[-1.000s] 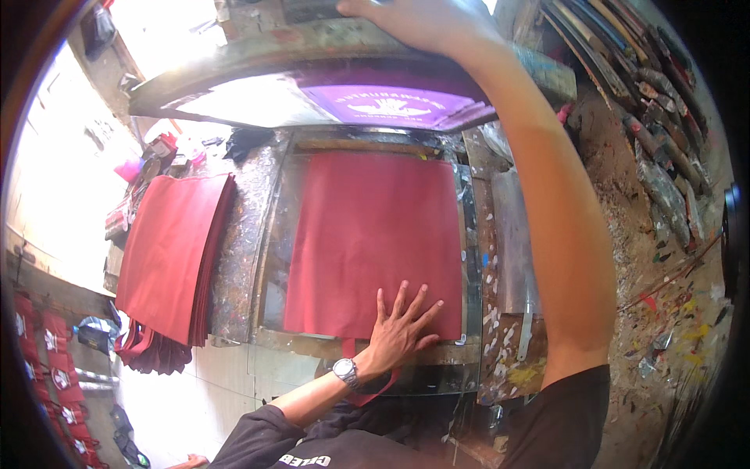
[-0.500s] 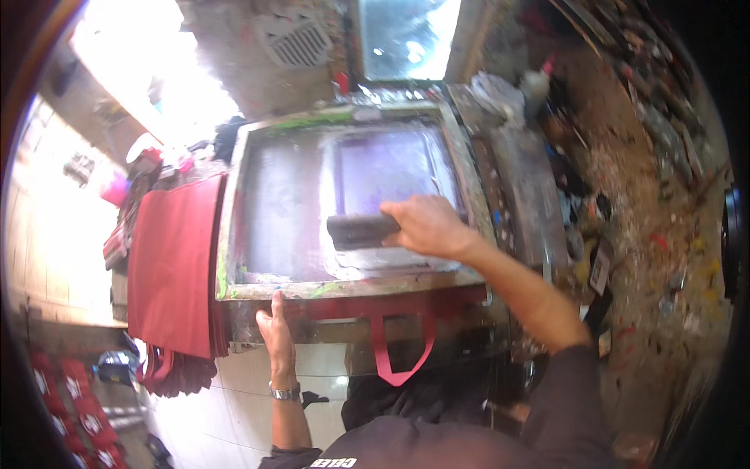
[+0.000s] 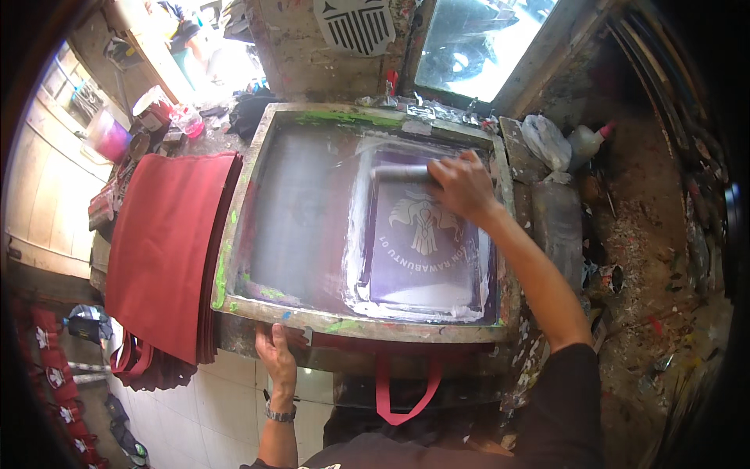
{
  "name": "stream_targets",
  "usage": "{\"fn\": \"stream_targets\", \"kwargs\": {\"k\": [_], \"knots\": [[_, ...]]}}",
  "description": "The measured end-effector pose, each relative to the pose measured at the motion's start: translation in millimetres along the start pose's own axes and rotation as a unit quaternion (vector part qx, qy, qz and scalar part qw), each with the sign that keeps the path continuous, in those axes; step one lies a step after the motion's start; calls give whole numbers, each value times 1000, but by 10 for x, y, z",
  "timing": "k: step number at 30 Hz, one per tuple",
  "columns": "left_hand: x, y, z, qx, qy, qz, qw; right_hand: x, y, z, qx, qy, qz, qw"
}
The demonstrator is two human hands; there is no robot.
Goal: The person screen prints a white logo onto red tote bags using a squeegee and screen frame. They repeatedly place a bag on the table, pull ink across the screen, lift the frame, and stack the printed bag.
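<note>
A wooden-framed printing screen [image 3: 305,313] lies in front of me, white paste smeared around the purple panel on its right half. Pale winged artwork with curved lettering shows in that panel. My right hand [image 3: 462,184] grips a squeegee [image 3: 400,173], its blade resting across the far part of the panel. At the screen's near left edge, my left hand [image 3: 276,358] holds the frame, thumb up against it and some fingers partly hidden. Beneath the screen lies a red bag, mostly covered; its handle [image 3: 408,412] hangs out over the near edge.
A stack of red fabric bags [image 3: 168,250] lies left of the screen, handles toward me. Cups and a pink-stained container [image 3: 107,134] stand behind it. At the back right are a plastic bag [image 3: 545,142] and a squeeze bottle [image 3: 587,145]. Scraps litter the surface on the right.
My right hand and the squeegee have moved away from me to the far part of the panel, uncovering the artwork. My left hand stays at the near edge. The whole view has shifted.
</note>
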State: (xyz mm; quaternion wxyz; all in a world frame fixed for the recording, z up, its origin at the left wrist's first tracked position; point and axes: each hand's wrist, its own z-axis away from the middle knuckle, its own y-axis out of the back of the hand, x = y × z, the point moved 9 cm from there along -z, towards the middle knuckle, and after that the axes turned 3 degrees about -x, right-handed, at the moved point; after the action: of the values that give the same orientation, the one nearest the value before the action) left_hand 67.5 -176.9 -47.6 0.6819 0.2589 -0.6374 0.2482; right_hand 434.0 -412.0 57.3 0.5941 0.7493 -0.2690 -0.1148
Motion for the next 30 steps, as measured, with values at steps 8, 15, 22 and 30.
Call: {"fn": "stream_targets", "kwargs": {"k": [8,15,22,30], "knots": [[-325,147,-59,-5,193,3,981,-293,29,51,-285,-40,-215,933],[-376,102,-94,-21,224,12,974,403,-63,-615,-99,-98,-46,989],[-376,196,-2,0,236,-4,972,317,-257,-402,-119,-172,-101,973],[-389,243,45,20,231,-5,973,-997,274,908,-128,-76,-105,983]]}}
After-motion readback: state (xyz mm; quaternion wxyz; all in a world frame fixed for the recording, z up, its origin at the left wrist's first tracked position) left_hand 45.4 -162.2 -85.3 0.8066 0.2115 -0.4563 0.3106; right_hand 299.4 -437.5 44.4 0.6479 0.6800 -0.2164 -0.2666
